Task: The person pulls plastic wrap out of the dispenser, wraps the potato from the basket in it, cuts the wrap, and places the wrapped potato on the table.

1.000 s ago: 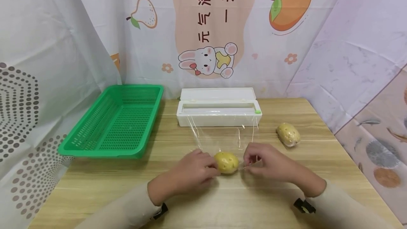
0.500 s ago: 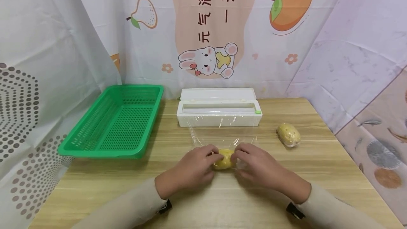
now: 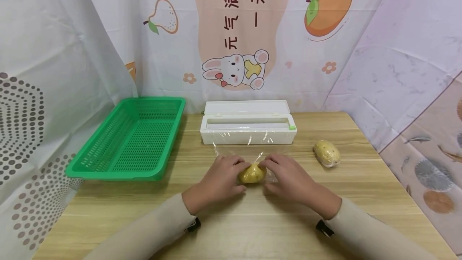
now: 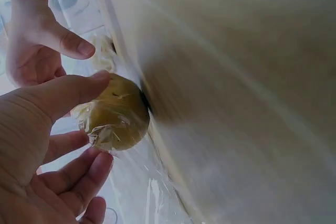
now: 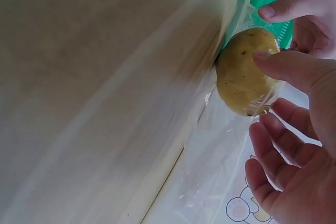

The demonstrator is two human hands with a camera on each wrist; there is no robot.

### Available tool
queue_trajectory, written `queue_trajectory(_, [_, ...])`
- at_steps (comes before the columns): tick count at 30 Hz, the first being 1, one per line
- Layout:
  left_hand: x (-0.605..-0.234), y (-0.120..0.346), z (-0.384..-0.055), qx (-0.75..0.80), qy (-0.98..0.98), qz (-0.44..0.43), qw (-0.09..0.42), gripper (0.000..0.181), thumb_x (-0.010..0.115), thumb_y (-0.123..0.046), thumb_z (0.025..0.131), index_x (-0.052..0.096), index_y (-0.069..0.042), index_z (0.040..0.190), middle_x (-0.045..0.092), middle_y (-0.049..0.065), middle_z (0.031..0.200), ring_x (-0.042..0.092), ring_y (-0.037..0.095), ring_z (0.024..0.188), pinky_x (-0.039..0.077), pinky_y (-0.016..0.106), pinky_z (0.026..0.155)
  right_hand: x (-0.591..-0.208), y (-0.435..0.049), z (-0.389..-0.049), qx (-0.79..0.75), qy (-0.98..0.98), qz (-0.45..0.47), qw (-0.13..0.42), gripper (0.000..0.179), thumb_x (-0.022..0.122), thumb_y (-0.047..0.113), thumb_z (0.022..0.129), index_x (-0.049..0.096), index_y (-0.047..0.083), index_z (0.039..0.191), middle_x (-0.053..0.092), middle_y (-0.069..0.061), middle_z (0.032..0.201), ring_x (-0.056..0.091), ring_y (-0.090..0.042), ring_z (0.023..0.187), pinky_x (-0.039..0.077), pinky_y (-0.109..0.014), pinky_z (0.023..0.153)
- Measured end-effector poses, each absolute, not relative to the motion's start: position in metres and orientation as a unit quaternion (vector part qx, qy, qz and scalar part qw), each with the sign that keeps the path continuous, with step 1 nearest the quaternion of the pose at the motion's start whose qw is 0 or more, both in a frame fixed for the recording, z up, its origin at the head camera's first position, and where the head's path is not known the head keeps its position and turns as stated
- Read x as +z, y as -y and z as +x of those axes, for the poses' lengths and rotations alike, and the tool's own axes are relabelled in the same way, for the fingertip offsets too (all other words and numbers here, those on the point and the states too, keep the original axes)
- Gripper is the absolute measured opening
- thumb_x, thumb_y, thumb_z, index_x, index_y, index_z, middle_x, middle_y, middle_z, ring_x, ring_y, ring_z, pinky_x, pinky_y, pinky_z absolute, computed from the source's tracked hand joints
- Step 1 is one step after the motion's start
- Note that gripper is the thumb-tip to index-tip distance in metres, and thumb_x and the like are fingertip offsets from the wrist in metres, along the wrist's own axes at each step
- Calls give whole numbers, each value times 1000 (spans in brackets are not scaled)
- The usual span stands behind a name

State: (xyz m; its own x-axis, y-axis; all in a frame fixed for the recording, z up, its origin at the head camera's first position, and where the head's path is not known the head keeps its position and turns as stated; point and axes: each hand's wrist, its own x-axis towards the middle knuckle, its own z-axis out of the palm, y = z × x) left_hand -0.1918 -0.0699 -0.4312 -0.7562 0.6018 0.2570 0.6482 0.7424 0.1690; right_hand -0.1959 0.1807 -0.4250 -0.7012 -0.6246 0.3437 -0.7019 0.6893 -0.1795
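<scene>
A yellow potato lies on the table between both hands, partly covered by clear cling film. The film runs back from it to a white film dispenser. My left hand holds the potato's left end; in the left wrist view its thumb lies on the potato and its fingertips touch bunched film. From the right, my right hand holds the other end. The right wrist view has the thumb pressed on the potato and the fingers curled at the film. The potato's underside is hidden.
A film-wrapped potato lies on the right of the wooden table. On the left stands a green plastic basket. The dispenser's lid stands raised at the back, before a printed curtain.
My right hand has come in from the right onto the potato. Both hands have moved slightly away from me with the potato, and the film stretch to the dispenser has become shorter.
</scene>
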Motion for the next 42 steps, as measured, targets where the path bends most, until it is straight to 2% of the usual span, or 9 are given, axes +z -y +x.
queue_trajectory(6, [-432,69,-204,-156,932,-317,80,59,91,-31,73,69,-13,126,71,-1,126,65,18,112,46,39,95,-427,-179,-205,159,914,352,125,54,95,32,71,72,14,117,67,0,118,65,-23,109,54,-45,95])
queue_trajectory(10, [-432,69,-212,-161,931,-317,87,47,90,-27,72,73,-16,115,75,-5,110,66,16,99,48,40,88,-427,-179,-209,158,919,341,117,59,95,32,70,72,12,122,67,-4,120,64,-25,110,55,-46,94])
queue_trajectory(13, [-433,71,-218,-173,931,-313,76,40,90,-26,73,75,-19,109,75,-9,101,65,14,95,47,41,87,-426,-176,-212,158,924,332,104,62,95,32,71,72,12,125,66,-4,120,64,-24,110,55,-46,95])
queue_trajectory(18, [-430,76,-227,-202,928,-312,19,43,88,-28,80,75,-20,121,75,-11,109,65,12,102,43,44,95,-427,-171,-219,160,930,320,82,65,96,31,69,71,13,127,64,-1,116,62,-21,106,55,-43,93])
queue_trajectory(22, [-428,78,-234,-222,924,-311,-25,48,86,-30,86,72,-17,129,76,-8,116,67,10,106,47,43,100,-429,-168,-223,158,932,318,76,71,98,36,67,70,10,127,62,-3,115,61,-22,103,55,-43,91])
queue_trajectory(27, [-427,81,-240,-278,920,-267,-79,40,83,-29,90,69,-16,125,74,-4,116,67,10,109,54,34,96,-433,-166,-228,149,936,311,70,81,99,43,64,67,7,130,60,-4,116,60,-22,102,54,-43,90])
queue_trajectory(32, [-427,84,-246,-323,908,-244,-108,32,79,-28,94,65,-16,120,72,-3,114,66,11,110,54,34,97,-436,-163,-235,148,941,297,56,86,99,49,62,67,5,128,61,-4,114,60,-20,99,55,-42,88])
queue_trajectory(38, [-432,87,-254,-359,891,-244,-132,31,72,-26,99,65,-10,124,74,4,122,68,15,116,54,35,101,-435,-162,-247,179,940,291,0,74,96,44,68,70,8,127,61,-2,111,57,-17,95,53,-39,82])
queue_trajectory(42, [-435,90,-259,-367,884,-254,-136,30,69,-25,101,68,-8,125,74,2,114,68,15,108,55,35,95,-435,-164,-256,209,936,280,-50,65,93,43,73,72,12,126,62,3,107,55,-13,92,50,-33,78])
